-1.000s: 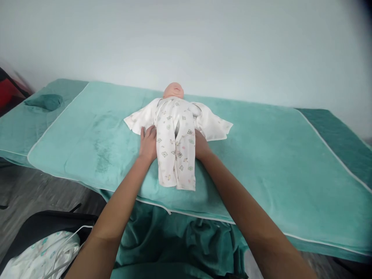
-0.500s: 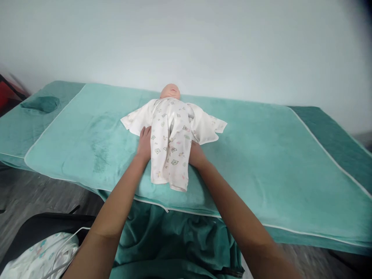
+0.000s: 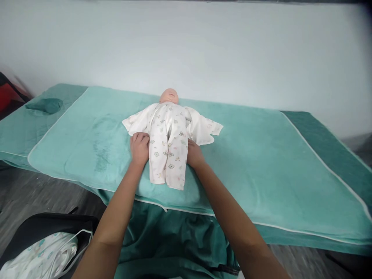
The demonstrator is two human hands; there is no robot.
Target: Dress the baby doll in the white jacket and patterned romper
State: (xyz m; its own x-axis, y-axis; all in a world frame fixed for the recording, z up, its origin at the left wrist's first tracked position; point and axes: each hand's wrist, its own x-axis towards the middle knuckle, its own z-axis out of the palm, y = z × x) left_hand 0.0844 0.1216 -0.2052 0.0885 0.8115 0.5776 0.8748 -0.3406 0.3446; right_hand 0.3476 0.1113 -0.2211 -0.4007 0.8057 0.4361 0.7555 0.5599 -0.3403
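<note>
A baby doll (image 3: pixel 169 95) lies on the green bed cover with its head toward the wall. It has on a white printed baby top (image 3: pixel 202 126), its sleeves spread out to both sides. White baby trousers (image 3: pixel 168 155) with small prints lie down the middle, legs pointing toward me. My left hand (image 3: pixel 140 147) is closed at the left edge of the trousers, its fingers bent against the cloth. On the opposite edge my right hand (image 3: pixel 195 153) is closed too, with its fingertips partly hidden behind the fabric.
The green cover (image 3: pixel 261 166) lies over a long bed against a white wall (image 3: pixel 203 50). A pillow-like hollow (image 3: pixel 45 105) shows at the left end. On a black chair (image 3: pixel 58 221) at lower left lie a bundled printed cloth (image 3: pixel 43 254) and a white cable (image 3: pixel 83 231).
My left hand has shifted slightly down and left, its fingers now more bent. The trousers lie a little flatter over the top. The whole view has tilted slightly up.
</note>
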